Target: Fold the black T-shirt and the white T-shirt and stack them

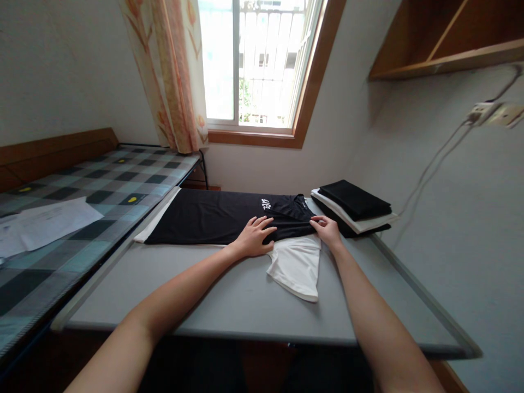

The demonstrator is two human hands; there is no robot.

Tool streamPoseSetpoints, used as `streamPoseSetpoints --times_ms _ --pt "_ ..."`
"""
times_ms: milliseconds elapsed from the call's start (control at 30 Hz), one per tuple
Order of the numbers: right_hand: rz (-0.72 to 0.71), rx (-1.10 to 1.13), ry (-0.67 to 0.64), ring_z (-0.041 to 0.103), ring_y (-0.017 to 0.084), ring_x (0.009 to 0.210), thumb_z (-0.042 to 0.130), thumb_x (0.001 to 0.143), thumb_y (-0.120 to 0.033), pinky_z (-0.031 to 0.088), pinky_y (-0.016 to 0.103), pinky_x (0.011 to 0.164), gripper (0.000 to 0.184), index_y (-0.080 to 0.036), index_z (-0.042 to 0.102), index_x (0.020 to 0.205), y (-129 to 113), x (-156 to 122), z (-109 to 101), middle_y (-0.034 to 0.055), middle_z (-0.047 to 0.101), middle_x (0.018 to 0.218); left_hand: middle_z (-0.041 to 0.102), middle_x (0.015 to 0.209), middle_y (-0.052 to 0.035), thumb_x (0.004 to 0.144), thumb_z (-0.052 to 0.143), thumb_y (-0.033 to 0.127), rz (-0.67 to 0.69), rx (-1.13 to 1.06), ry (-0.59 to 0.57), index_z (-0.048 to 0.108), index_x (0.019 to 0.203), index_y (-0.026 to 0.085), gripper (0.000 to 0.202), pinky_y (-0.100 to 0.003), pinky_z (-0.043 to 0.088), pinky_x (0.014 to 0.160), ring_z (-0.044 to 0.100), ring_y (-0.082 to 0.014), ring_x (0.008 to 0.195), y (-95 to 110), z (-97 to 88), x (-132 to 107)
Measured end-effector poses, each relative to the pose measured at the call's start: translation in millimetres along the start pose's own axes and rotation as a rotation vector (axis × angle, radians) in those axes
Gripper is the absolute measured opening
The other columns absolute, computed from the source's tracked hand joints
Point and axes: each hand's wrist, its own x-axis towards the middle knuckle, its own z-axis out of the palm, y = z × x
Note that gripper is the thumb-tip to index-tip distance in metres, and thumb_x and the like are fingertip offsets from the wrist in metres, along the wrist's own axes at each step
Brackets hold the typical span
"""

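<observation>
A black T-shirt [213, 215] with white sleeves and a small white print lies folded lengthwise across the grey table [229, 295]. My left hand [254, 236] rests flat on its near edge, fingers spread. My right hand [326, 229] is at the shirt's shoulder by the collar, fingertips curled on the black cloth. One white sleeve [297, 266] sticks out towards me between my two hands.
A stack of folded black and white clothes [354, 210] sits at the table's far right. A bed [73, 213] with a checked cover and white papers [45, 221] stands to the left. Behind are a window and curtain [172, 71]; a wooden shelf [446, 38] and power strip [493, 113] hang on the right wall.
</observation>
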Motion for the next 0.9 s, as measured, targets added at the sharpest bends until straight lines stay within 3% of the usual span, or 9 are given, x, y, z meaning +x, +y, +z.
streamPoseSetpoints --times_ms 133,333,467,633,767,900 --pt "0.044 0.036 -0.027 0.054 0.015 0.05 0.064 0.06 -0.032 0.041 0.025 0.05 0.034 -0.013 0.069 0.087 -1 1 -7 0.0002 0.061 0.053 0.045 0.148 -0.0043 0.088 0.049 0.044 0.034 -0.04 -0.08 0.054 0.135 0.027 0.05 -0.047 0.019 0.118 0.036 -0.0236 0.139 -2 0.7 0" --pt "0.111 -0.02 -0.116 0.055 0.014 0.051 0.062 0.061 -0.023 0.043 0.023 0.049 0.03 -0.013 0.07 0.088 -6 -1 -20 0.001 0.063 0.055 0.038 0.153 -0.0047 0.091 0.043 0.046 0.046 -0.065 -0.164 0.046 0.142 0.028 0.054 -0.051 0.016 0.118 0.03 -0.0237 0.143 -5 0.2 1" --pt "0.113 -0.059 -0.135 0.052 0.012 0.048 0.061 0.062 -0.023 0.04 0.022 0.047 0.024 -0.013 0.07 0.081 -9 -1 -23 0.0011 0.063 0.054 0.041 0.151 -0.004 0.09 0.046 0.044 0.067 -0.081 -0.147 0.049 0.139 0.029 0.052 -0.052 0.016 0.118 0.031 -0.0238 0.142 -5 -0.3 1" --pt "0.088 -0.059 -0.158 0.053 0.013 0.053 0.066 0.065 -0.031 0.04 0.022 0.048 0.026 -0.013 0.071 0.083 -10 -2 -25 0.0029 0.064 0.059 0.049 0.145 -0.0026 0.088 0.052 0.04 0.119 -0.073 -0.031 0.063 0.124 0.029 0.039 -0.046 0.014 0.119 0.035 -0.023 0.14 -4 -0.6 0" --pt "0.085 -0.034 -0.267 0.052 0.012 0.053 0.069 0.064 -0.038 0.038 0.022 0.045 0.039 -0.013 0.072 0.094 -10 -5 -34 0.0032 0.065 0.065 0.046 0.148 -0.0033 0.09 0.048 0.043 0.087 -0.079 -0.112 0.055 0.134 0.03 0.046 -0.053 0.015 0.118 0.034 -0.0251 0.141 -5 -1.1 0" --pt "0.093 -0.097 -0.334 0.047 0.01 0.05 0.069 0.061 -0.033 0.035 0.022 0.044 0.037 -0.013 0.072 0.092 -12 -5 -40 0.0004 0.06 0.059 0.038 0.153 -0.0031 0.093 0.042 0.044 0.088 -0.066 -0.193 0.046 0.142 0.031 0.051 -0.057 0.014 0.117 0.029 -0.0258 0.143 -6 -2.0 1"
